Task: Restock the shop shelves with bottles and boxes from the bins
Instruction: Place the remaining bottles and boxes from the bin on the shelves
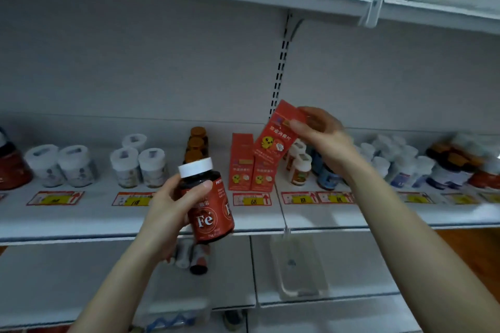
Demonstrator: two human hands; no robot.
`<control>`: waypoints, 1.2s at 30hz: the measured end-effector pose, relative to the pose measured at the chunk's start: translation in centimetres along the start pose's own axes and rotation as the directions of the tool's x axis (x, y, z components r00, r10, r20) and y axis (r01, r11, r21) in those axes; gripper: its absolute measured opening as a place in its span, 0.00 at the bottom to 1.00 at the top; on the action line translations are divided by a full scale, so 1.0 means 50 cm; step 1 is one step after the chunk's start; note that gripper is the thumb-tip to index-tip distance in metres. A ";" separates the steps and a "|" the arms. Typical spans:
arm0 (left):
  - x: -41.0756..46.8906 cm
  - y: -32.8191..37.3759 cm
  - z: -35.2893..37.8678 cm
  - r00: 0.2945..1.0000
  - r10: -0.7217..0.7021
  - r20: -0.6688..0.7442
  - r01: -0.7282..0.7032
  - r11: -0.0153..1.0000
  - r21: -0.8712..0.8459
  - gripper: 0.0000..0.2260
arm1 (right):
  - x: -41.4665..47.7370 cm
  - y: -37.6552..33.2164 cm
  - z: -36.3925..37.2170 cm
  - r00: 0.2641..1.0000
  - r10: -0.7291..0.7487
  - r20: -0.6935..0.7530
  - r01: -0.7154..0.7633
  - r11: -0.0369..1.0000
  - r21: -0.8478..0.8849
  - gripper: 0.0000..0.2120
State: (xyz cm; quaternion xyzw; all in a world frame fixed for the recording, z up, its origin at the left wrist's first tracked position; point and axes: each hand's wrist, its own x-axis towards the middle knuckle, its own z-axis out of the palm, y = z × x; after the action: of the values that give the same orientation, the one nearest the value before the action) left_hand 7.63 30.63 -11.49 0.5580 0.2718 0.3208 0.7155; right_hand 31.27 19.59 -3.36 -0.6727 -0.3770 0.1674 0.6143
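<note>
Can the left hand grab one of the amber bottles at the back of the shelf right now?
Probably not yet: the left hand grips the Fe bottle, so it is occupied. The amber bottles themselves stand uncovered in a row.

Your left hand curls round a bottle, thumb across its front, forearm angled up. Your right arm stretches further forward, the right hand pinching a tilted box near its top.
</note>
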 end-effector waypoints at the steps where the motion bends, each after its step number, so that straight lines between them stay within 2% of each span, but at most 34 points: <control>1: 0.007 0.001 0.011 1.000 0.005 -0.023 -0.005 1.000 0.001 0.23 | 0.026 -0.007 -0.010 1.000 -0.026 0.010 0.026 0.999 -0.026 0.18; 5: 0.024 0.000 0.038 0.993 0.022 -0.116 -0.021 1.000 0.004 0.23 | 0.121 -0.013 -0.032 0.987 -0.100 0.127 0.116 0.984 -0.133 0.17; 8: 0.031 -0.005 0.053 0.984 0.030 -0.173 -0.025 0.999 0.031 0.31 | 0.175 0.002 -0.034 0.976 -0.081 0.205 0.122 0.973 -0.197 0.17; 13: 0.036 -0.014 0.073 0.974 0.026 -0.227 -0.009 0.997 0.076 0.33 | 0.242 0.076 -0.019 0.939 0.097 0.331 0.008 0.954 -0.301 0.22; 18: 0.040 -0.019 0.088 0.970 0.023 -0.241 -0.005 0.997 0.074 0.29 | 0.256 0.142 0.009 0.889 0.266 0.373 -0.167 0.946 -0.276 0.23; 20: 0.042 -0.021 0.090 0.969 0.023 -0.246 -0.004 0.997 0.076 0.31 | 0.260 0.161 0.017 0.869 0.310 0.385 -0.213 0.938 -0.275 0.22; 24: 0.044 -0.024 0.092 0.965 0.022 -0.261 0.002 0.996 0.092 0.34 | 0.266 0.184 0.031 0.843 0.385 0.375 -0.296 0.915 -0.275 0.33; 28: 0.047 -0.023 0.093 0.963 0.022 -0.268 0.001 0.996 0.087 0.32 | 0.262 0.196 0.037 0.831 0.431 0.352 -0.363 0.899 -0.244 0.37; 30: 0.049 -0.023 0.094 0.963 0.023 -0.268 0.001 0.996 0.089 0.31 | 0.258 0.199 0.041 0.819 0.465 0.337 -0.427 0.885 -0.184 0.35; 32: 0.051 -0.023 0.095 0.963 0.025 -0.267 -0.001 0.996 0.092 0.30 | 0.256 0.203 0.045 0.813 0.492 0.310 -0.482 0.869 -0.113 0.29; 36: 0.052 -0.025 0.093 0.964 0.029 -0.264 0.000 0.994 0.109 0.31 | 0.257 0.200 0.049 0.813 0.502 0.296 -0.507 0.859 -0.065 0.19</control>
State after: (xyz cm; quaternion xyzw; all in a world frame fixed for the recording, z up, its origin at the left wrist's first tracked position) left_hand 12.96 29.48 -11.71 0.5498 0.3778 0.3827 0.6392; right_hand 41.08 30.86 -10.31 -0.7093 -0.2734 0.4285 0.4884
